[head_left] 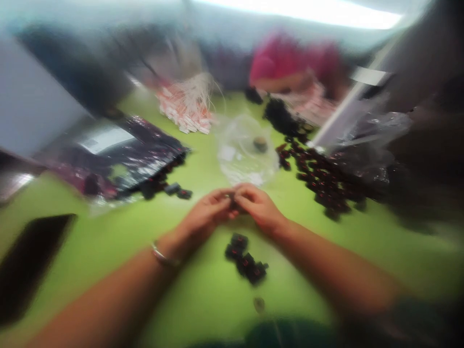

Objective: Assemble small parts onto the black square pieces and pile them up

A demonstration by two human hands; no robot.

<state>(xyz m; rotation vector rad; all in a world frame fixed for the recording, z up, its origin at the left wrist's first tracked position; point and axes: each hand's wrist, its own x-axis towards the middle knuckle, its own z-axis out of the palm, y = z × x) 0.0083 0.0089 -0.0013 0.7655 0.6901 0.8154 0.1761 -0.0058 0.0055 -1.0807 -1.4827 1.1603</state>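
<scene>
My left hand (212, 208) and my right hand (259, 205) meet over the middle of the green table. Both are closed, fingertips pinched together on a small dark part (232, 200), which looks like the black pieces lying about. The fingers cover most of it, and blur hides its details. Below the hands lies a small group of black plastic pieces with red marks (246, 261). Just beyond the fingertips is a clear plastic bag (244, 150) with small pale items in it and a round dark object (260, 144) on or in it.
Many black-and-red pieces (322, 179) are spread at the right beside a crumpled clear bag (377, 140). Shiny packed bags (137, 154) lie at the left, near a dark flat object (32, 261). White-and-orange wired parts (188, 108) are piled behind. A person in pink (279, 63) sits opposite.
</scene>
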